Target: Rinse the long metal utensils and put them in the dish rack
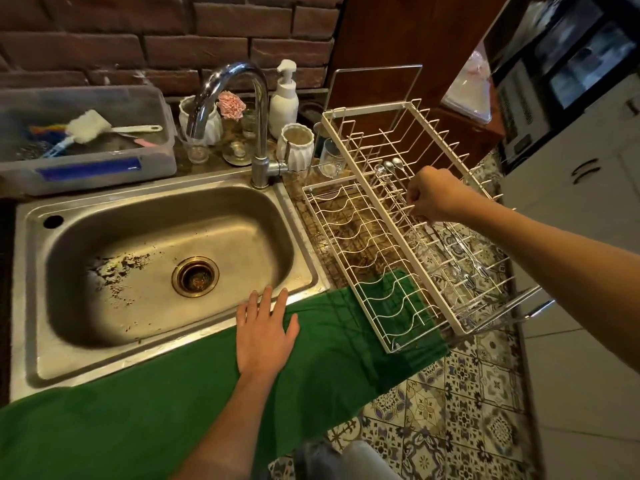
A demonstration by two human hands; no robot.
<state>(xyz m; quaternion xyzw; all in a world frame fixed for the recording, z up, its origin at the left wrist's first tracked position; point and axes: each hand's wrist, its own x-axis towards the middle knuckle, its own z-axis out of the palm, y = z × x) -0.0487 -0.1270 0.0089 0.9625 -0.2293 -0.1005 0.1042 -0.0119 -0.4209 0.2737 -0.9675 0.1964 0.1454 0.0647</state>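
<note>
Setting the spoons [389, 168] into the rack [408, 216] is the step we judge to be in hand: our right hand [431, 194] hangs over the rack's upper tier with its fingers curled down among the wires. Three long metal spoons lie there side by side, their bowls at about 11 o'clock from the hand and their handles running back under the knuckles. We cannot tell whether the right grip is pinching a handle or has already let go, since the fingertips are hidden by the hand itself. Our left hand [265, 334] lies flat, grip released, on the green cloth [138, 420] draped over the sink's [31, 306] front edge, at 6 o'clock from the drain [195, 276].

The basin holds no utensils that we can see, and no water shows at the tap [242, 109], so rinsing looks finished. More cutlery seems to lie in the rack at 4 o'clock from the right hand, though glare blurs it.

Next, we think, the hand must free the handles and lift straight up, clear of the wire prongs, without dragging the spoons askew.
</note>
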